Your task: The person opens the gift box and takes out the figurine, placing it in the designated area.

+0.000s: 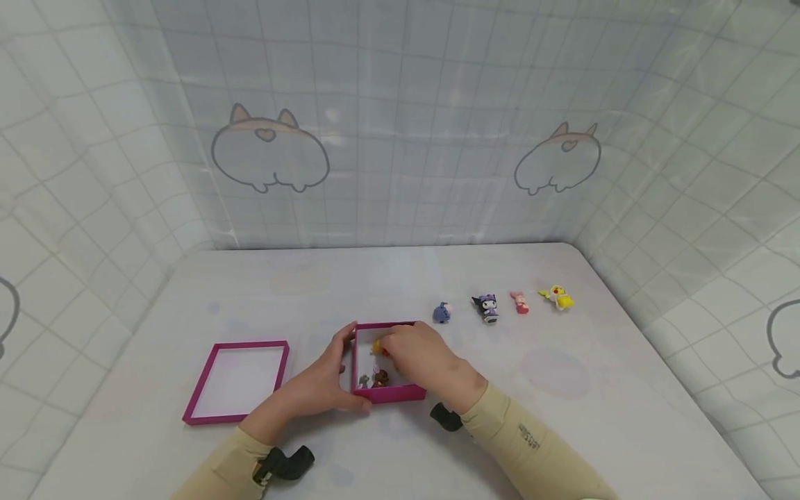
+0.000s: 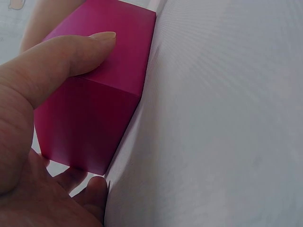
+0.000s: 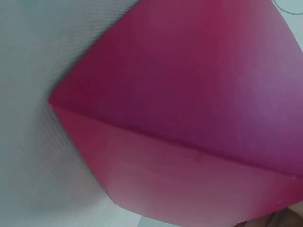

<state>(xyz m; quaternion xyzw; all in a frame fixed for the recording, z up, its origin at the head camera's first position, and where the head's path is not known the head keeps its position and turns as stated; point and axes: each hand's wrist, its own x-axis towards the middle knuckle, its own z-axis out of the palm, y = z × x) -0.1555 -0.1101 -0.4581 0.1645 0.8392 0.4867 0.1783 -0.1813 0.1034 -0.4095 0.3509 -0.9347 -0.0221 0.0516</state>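
magenta, smooth-walled box (image 1: 392, 395) gripped by left hand (image 1: 320, 382)

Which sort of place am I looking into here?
Possibly a small enclosed tabletop booth, though the wider room is out of view. A pale table is bordered by grid-patterned sheeting printed with cartoon animals, and toy figures stand or lie near a magenta box.

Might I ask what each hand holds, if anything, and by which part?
Left hand: the magenta box, around its near left corner. Right hand: cannot be told.
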